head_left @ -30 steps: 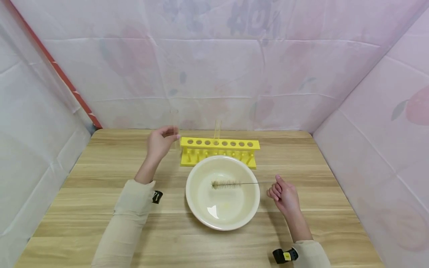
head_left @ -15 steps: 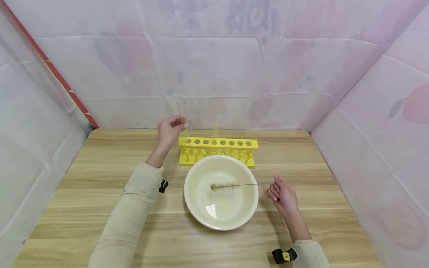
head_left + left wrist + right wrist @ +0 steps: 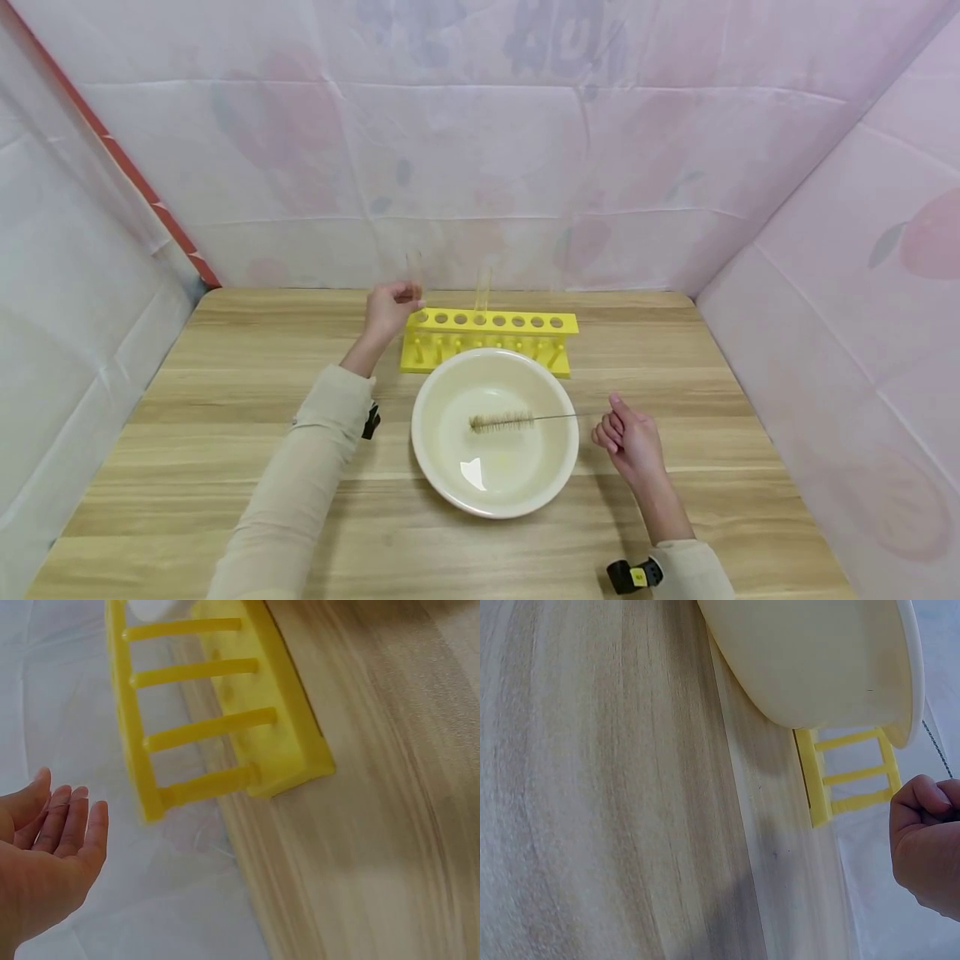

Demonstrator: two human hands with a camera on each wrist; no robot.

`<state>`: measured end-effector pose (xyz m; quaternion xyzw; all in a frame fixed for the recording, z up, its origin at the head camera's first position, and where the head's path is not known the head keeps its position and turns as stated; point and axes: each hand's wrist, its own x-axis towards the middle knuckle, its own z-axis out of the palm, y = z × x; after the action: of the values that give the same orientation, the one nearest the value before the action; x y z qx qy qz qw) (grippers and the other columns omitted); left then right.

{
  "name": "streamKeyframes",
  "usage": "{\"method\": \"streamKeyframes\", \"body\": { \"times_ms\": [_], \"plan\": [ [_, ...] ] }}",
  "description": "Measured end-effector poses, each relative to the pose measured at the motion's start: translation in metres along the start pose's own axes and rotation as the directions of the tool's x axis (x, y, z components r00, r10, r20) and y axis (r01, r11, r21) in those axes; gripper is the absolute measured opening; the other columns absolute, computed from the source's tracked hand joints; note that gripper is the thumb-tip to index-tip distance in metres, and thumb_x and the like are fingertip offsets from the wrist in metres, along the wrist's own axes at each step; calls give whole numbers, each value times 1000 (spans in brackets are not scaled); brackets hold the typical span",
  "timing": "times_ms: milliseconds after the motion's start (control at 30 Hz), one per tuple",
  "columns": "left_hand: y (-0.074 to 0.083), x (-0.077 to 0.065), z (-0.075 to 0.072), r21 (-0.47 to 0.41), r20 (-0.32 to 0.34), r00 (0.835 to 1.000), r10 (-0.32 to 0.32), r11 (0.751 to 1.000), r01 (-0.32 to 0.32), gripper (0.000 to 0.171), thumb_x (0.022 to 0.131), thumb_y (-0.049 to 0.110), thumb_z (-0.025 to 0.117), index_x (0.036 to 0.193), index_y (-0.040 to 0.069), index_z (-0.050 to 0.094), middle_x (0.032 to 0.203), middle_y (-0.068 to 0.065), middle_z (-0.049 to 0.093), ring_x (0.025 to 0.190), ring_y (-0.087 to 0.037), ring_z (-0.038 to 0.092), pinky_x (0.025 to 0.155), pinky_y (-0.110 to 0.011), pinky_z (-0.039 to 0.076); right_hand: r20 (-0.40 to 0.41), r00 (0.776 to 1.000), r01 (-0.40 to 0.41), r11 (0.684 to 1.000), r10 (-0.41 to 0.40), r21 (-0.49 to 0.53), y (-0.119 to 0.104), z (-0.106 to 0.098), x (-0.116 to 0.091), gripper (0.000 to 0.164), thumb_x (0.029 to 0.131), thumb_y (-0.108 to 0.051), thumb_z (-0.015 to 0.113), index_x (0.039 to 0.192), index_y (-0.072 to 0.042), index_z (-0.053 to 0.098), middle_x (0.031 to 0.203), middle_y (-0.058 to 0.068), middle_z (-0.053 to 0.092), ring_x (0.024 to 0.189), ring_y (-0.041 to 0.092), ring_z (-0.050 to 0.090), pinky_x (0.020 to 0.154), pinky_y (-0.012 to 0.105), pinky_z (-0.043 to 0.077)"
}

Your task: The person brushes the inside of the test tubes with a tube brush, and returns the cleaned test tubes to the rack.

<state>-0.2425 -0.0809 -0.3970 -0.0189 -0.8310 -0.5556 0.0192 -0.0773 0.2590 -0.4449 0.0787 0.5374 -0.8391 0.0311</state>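
Down comes the clear tube (image 3: 416,268), left hand (image 3: 386,312) pinching it at the rack (image 3: 510,322) | right hand (image 3: 634,442) grips the brush (image 3: 504,422)

Bowl (image 3: 517,467) hides pt. of rack (image 3: 495,327); brush (image 3: 501,422) end (in R hand (image 3: 632,442)) obsc.

basin (image 3: 551,454) stands before rack (image 3: 489,328); brush (image 3: 502,422) bars right side; passage between basin, left sleeve (image 3: 292,471).

One basin (image 3: 517,471), one brush (image 3: 502,422), one yellow rack (image 3: 510,329), eight rack holes (image 3: 518,321), apparently two test tubes (image 3: 482,292), one table (image 3: 727,467)
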Motion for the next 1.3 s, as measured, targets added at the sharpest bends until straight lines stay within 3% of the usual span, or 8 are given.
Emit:
{"method": "streamKeyframes", "body": {
  "times_ms": [500, 633, 800, 967, 1133, 1300],
  "plan": [
    [-15, -2, 4, 66, 34, 999, -40, 997, 38, 26, 85, 5, 63, 110, -3, 63, 109, -17, 61, 102, -29, 57, 83, -33, 48, -1, 1000, -1, 1000, 1, 0, 1, 1, 0, 50, 101, -16, 34, 54, -6, 20, 48, 5, 19, 40, 16, 23, 51, 24, 32],
    [-15, -5, 3, 119, 49, 997, -62, 991, 56, 30, 86, 7, 63, 114, -3, 61, 112, -18, 60, 104, -29, 55, 85, -35, 47, 3, 1000, 6, 1000, -6, 2, 1, 2, 1, 49, 101, -15, 32, 54, -6, 20, 48, 6, 18, 40, 16, 22, 50, 24, 31],
    [-8, -11, -2, 192, 57, 988, -143, 973, 130, 36, 85, 13, 66, 115, -4, 59, 112, -18, 59, 104, -29, 54, 86, -37, 46, 2, 1000, 6, 1000, -6, -1, 1, 2, 2, 49, 101, -16, 33, 54, -6, 20, 49, 6, 18, 40, 16, 23, 50, 24, 31],
    [5, -20, -6, 255, 93, 978, -185, 954, 156, 28, 85, 18, 66, 106, -1, 65, 107, -15, 62, 97, -28, 57, 79, -37, 48, 10, 1000, 1, 1000, -1, -5, 0, 2, 3, 49, 101, -18, 34, 55, -6, 20, 49, 6, 18, 40, 16, 23, 51, 24, 33],
    [19, -26, -3, 252, 158, 972, -171, 959, 128, 23, 86, 19, 65, 100, 1, 67, 100, -12, 63, 90, -25, 58, 75, -33, 49, 22, 1000, -16, 999, 17, -36, -4, 6, 6, 51, 101, -20, 34, 54, -6, 19, 49, 6, 18, 41, 17, 22, 52, 24, 33],
    [30, -26, 12, 187, 177, 973, -146, 976, 112, 26, 87, 18, 64, 107, 2, 65, 102, -11, 63, 94, -24, 58, 78, -33, 48, 29, 999, -43, 997, 45, -59, -7, 12, 13, 52, 101, -20, 35, 53, -6, 19, 48, 4, 19, 42, 18, 21, 52, 23, 33]
  ]
}}
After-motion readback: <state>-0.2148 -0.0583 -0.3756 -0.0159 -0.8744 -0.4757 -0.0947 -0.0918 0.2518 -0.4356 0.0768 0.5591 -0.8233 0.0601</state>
